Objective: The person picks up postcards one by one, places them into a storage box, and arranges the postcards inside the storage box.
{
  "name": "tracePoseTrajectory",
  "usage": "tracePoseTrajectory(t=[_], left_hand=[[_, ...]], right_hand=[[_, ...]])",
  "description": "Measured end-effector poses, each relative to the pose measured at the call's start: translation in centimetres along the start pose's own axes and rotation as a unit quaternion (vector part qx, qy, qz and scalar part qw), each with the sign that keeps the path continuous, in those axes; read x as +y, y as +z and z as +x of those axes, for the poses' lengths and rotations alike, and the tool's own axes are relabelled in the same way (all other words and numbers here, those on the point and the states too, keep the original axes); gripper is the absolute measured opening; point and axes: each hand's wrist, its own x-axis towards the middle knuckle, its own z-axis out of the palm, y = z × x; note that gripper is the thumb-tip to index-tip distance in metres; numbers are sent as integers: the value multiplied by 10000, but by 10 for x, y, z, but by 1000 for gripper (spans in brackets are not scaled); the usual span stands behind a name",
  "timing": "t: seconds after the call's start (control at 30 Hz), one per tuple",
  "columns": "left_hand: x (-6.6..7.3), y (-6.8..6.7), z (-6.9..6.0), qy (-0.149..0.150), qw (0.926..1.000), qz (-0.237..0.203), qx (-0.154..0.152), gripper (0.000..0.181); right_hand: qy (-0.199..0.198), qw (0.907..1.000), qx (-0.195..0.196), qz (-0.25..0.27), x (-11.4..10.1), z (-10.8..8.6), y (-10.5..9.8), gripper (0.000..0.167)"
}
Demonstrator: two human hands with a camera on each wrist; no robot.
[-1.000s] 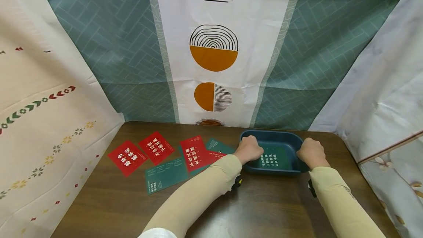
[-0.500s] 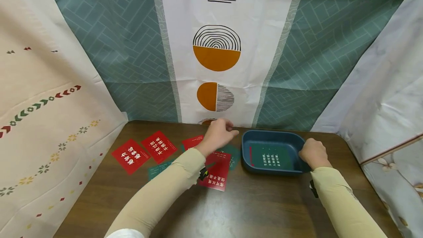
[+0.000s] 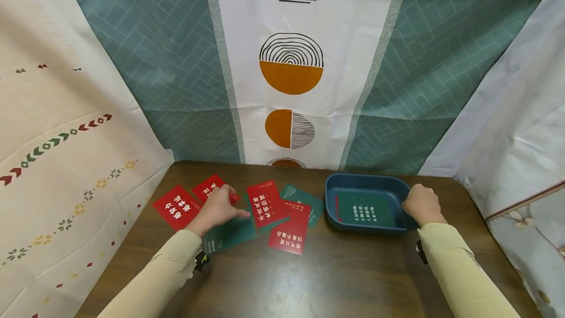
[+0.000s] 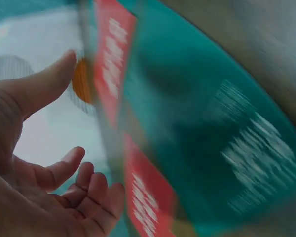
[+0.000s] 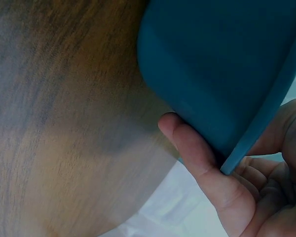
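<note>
Hovering over a green card (image 3: 236, 233) with white print, my left hand (image 3: 217, 214) has its thumb and fingers spread apart and holds nothing. In the left wrist view, the blurred green card (image 4: 197, 123) lies beyond the fingers. Two red cards (image 3: 173, 208) (image 3: 207, 189) lie beside and beyond this hand, partly covered by it. My right hand (image 3: 423, 205) grips the right end of a dark blue tray (image 3: 375, 180). The right wrist view has its thumb and fingers round the tray's rim (image 5: 259, 126). Inside lies a green card (image 3: 371, 209), a red edge showing at its left.
Between the left hand and the tray, a red card (image 3: 266, 200) and another red card (image 3: 289, 232) overlap green ones, including a green card (image 3: 302, 195) at the back. A patterned cloth (image 3: 291, 121) hangs behind the brown wooden table (image 3: 335, 274).
My left hand has moved from the tray's left side leftward across the cards to the green card, uncovering the middle cards and the red edge in the tray. My right hand keeps its grip.
</note>
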Motion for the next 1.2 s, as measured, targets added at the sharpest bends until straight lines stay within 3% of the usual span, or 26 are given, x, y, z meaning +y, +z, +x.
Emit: tracePoseTrajectory(t=[0.17, 0.43, 0.63, 0.97, 1.2], left_hand=[[-31, -5, -12, -188, 9985, 497, -139, 82], [-50, -4, -13, -336, 9967, 575, -464, 78], [-55, -4, -11, -473, 9969, 316, -541, 77], [-54, -6, -19, -584, 9931, 765, -674, 79], [-55, -4, -22, -793, 9920, 605, -779, 70]], right_hand=[[25, 10000, -24, -17, -1, 1, -1, 30], [27, 10000, -38, -34, -3, -1, 0, 30], [22, 10000, -63, -34, -3, -1, -1, 29], [52, 10000, -41, -40, -4, -2, -3, 30], [87, 9999, -28, -86, -3, -2, -2, 35]])
